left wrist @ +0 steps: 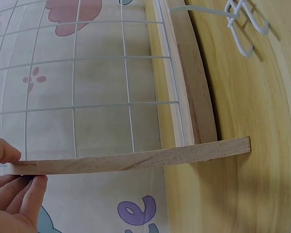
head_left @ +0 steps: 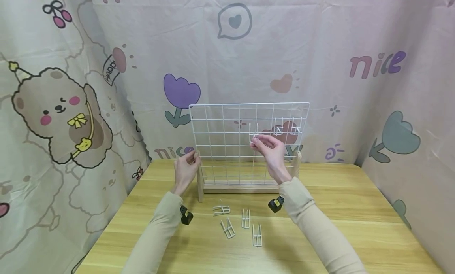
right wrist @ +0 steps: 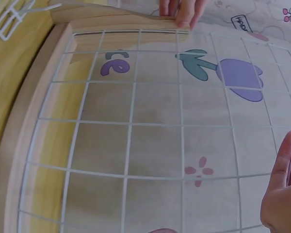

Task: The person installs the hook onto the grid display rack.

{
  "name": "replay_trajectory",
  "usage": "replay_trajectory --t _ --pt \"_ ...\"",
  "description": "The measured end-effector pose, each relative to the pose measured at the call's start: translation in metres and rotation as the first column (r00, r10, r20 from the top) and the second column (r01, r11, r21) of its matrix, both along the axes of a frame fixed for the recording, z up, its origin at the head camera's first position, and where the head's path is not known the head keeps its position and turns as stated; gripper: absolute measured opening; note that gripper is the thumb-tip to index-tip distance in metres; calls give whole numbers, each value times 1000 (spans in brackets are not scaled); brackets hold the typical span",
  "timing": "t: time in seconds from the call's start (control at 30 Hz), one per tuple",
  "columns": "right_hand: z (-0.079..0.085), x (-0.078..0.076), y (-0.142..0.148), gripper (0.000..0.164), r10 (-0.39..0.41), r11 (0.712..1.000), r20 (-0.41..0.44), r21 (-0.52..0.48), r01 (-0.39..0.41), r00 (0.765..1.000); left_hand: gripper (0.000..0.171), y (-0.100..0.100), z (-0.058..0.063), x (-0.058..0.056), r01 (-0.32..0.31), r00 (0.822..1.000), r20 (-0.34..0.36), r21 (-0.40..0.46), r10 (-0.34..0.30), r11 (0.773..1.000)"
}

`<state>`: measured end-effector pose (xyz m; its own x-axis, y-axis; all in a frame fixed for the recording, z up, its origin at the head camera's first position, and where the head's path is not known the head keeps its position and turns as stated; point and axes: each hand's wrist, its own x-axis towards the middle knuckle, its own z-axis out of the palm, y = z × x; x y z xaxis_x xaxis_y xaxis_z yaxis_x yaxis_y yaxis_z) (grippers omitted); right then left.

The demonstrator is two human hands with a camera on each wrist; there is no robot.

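Observation:
A white wire grid panel (head_left: 239, 156) stands upright in a wooden base (head_left: 241, 189). My left hand (head_left: 185, 169) grips the top of the left wooden post (left wrist: 131, 161) between thumb and fingers. At the panel's upper middle, my right hand (head_left: 271, 153) pinches a white wire hook (head_left: 250, 130); the fingertips cover its lower part, and whether it is seated on the wires I cannot tell. Two similar hooks, a nearer one (head_left: 278, 130) and a farther one (head_left: 296, 129), hang on the grid to the right. The right wrist view barely catches the right hand at its edge.
Several loose white hooks lie on the wooden table (head_left: 160, 242) before the base, among them one at the left (head_left: 222, 210) and one nearest me (head_left: 257, 235). A printed curtain (head_left: 142, 68) hangs behind and at both sides.

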<state>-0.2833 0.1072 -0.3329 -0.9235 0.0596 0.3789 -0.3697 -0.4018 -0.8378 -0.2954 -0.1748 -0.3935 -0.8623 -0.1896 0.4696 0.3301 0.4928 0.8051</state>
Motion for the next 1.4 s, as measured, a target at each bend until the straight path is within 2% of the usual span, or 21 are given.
replay_trajectory --t 0.33,0.67,0.93,1.4 --pt "18 -6 -11 18 15 996 -4 -86 -16 1000 37 0 -2 -1 -4 1000 -18 -5 4 1000" --pt "27 -13 -18 16 18 991 13 -132 -16 1000 37 0 -2 -1 -21 1000 -14 -3 21 1000" --pt "26 -16 -21 14 -1 989 35 -149 7 999 35 1 -2 -2 -25 999 -19 2 25 1000" --pt "14 -20 -22 15 -6 991 64 -131 15 998 35 1 -2 -1 -25 1000 -8 15 25 1000"
